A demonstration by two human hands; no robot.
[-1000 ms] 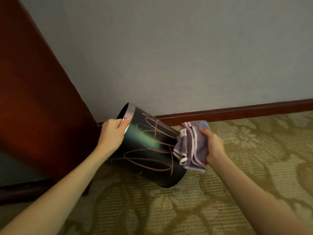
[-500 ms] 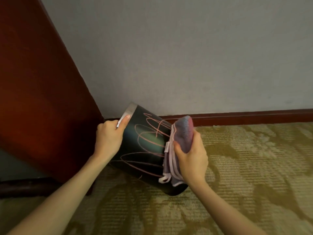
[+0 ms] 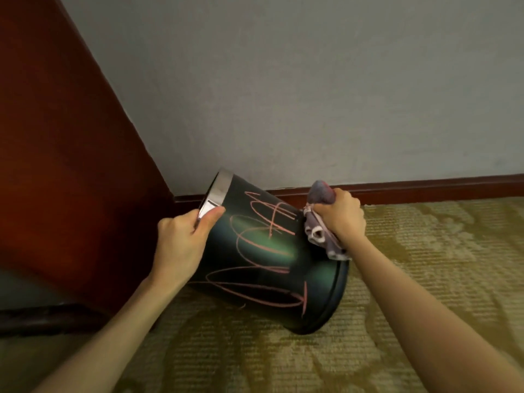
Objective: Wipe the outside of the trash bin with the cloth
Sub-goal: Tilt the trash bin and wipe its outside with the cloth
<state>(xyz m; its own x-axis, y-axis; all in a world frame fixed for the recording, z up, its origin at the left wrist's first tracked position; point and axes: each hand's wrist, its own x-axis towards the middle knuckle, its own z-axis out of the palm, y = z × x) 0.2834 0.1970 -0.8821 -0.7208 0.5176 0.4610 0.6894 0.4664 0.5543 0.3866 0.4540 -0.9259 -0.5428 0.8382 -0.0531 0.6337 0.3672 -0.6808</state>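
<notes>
1. A black trash bin (image 3: 269, 259) leans on a patterned carpet (image 3: 425, 279), just in front of a dark red baseboard (image 3: 425, 184) and beside a reddish wooden panel (image 3: 56, 165).
2. The bin's long axis runs on a slant: the open mouth, with its silver rim (image 3: 219, 191), points up and to the left, and the base edge rests on the carpet at the lower right.
3. The left hand (image 3: 181, 242) grasps the rim, thumb lying across the metal band and fingers curled over the edge. It seems to be holding the bin at its tilt.
4. The right hand (image 3: 340, 219) is clenched around a bunched grey-purple cloth (image 3: 317, 234) with pale trim. It presses the cloth against the bin's upper, wall-facing side, closer to the base than to the rim.
5. Pink scribbles (image 3: 263, 245) cover the side of the bin facing the camera. They lie between the 2 hands, to the left of the cloth and below it.
6. Judgement: the right hand is the working one, and its cloth sits at the edge of the marked area. Its next stroke likely needs to travel leftward along the bin's axis toward the rim, and downward across the scribbles, while the left hand keeps the bin from rolling.
</notes>
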